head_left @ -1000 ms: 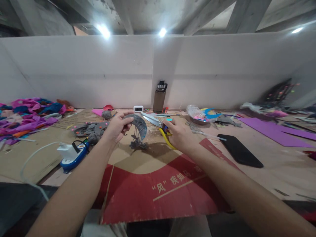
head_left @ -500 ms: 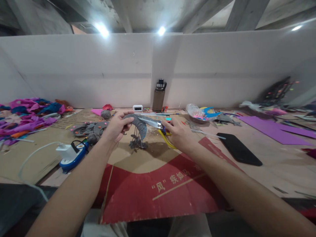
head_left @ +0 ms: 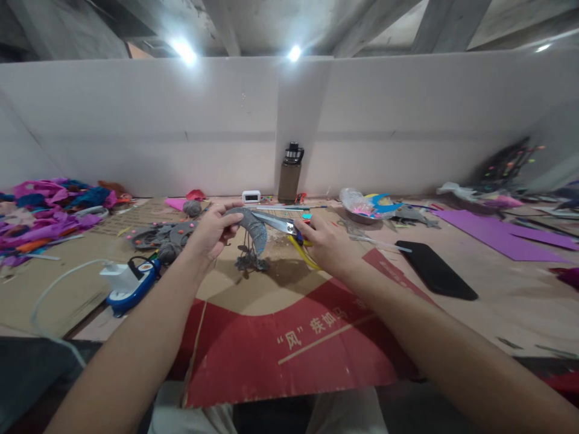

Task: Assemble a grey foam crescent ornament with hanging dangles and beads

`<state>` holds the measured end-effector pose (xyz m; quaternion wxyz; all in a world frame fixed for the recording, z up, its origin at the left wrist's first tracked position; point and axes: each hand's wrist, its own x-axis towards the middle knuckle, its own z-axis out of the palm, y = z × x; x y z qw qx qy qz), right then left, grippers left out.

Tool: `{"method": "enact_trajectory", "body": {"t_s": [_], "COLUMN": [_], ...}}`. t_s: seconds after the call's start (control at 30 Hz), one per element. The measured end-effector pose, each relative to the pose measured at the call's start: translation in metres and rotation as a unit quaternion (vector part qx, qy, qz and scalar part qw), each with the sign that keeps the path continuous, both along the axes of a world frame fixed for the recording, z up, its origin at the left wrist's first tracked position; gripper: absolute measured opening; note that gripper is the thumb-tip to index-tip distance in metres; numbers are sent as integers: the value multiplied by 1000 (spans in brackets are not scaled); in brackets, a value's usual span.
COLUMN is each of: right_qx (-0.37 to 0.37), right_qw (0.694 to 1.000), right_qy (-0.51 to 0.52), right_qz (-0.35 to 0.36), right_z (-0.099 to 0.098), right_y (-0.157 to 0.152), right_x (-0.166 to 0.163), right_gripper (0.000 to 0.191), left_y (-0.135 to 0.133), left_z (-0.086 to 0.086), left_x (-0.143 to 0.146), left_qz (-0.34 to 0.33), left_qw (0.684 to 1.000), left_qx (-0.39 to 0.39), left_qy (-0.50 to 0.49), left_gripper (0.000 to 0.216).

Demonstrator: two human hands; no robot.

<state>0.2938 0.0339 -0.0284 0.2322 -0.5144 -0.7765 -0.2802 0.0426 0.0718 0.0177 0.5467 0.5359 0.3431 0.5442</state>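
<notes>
My left hand [head_left: 216,230] pinches the upper end of a grey crescent [head_left: 256,229], which looks wrapped in yarn and has a blue lower edge. Small dark grey pieces [head_left: 251,260] dangle on strands beneath the crescent, low over the cardboard. In my right hand [head_left: 324,241] is a pair of scissors [head_left: 281,225] with yellow and blue handles. Their blades point left and lie along the crescent's upper right edge, close to my left fingertips. Whether the blades touch the crescent I cannot tell.
Under my hands lies a red and brown cardboard sheet [head_left: 289,361]. A blue power strip [head_left: 131,292] sits left, a black phone [head_left: 436,270] right. Behind stand a bottle [head_left: 289,175] and a small white clock-like device [head_left: 251,197]. Grey yarn pieces [head_left: 158,235] and purple sheets [head_left: 493,235] lie around.
The scissors' blades have shifted very slightly against the crescent. Both hands keep their holds, and the whole view has moved a little.
</notes>
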Motion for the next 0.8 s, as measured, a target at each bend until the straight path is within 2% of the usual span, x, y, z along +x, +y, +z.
{"method": "enact_trajectory", "body": {"t_s": [0.2,0.43,0.67,0.8], "right_qx": [-16,-31,-11,14], "right_qw": [1000,993,995,998], "right_qy": [15,102,74,55], "right_qz": [6,49,69,40], "right_z": [2,2,-3,-5], "right_y": [-2,0,6,5], "right_x": [-1,0,-3,-4], "right_gripper": [34,29,28,25], "left_y": [1,2,5,4], "left_z": [0,-1,-5,-5], "left_x": [0,-1,1,2], "left_qz": [-7,-10,-6,-23], "left_qw": [1000,1000,1000,999], "left_qx": [-3,-2,-7,-6], "left_qy": [-2,-12,-29,-23], "left_gripper": [39,34,24,24]}}
